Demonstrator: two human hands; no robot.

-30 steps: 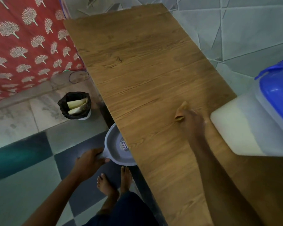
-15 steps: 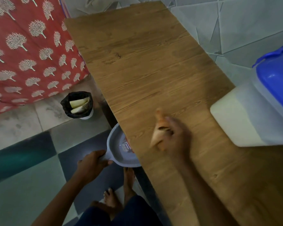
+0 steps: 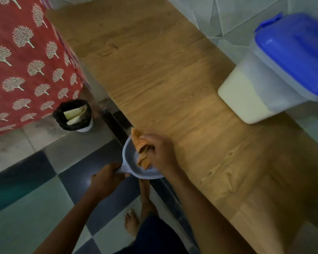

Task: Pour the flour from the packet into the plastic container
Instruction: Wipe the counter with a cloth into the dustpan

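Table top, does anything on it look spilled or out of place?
Nothing stands out. The wooden table shows no visible spill, though the frame is blurred. The plastic container stands upright with its blue lid on. The right hand holds an orange cloth over the pan that the left hand grips.

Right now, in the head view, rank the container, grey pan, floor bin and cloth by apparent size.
1. plastic container, by far.
2. grey pan and floor bin: alike, and the bin is farther, so unranked.
3. orange cloth.
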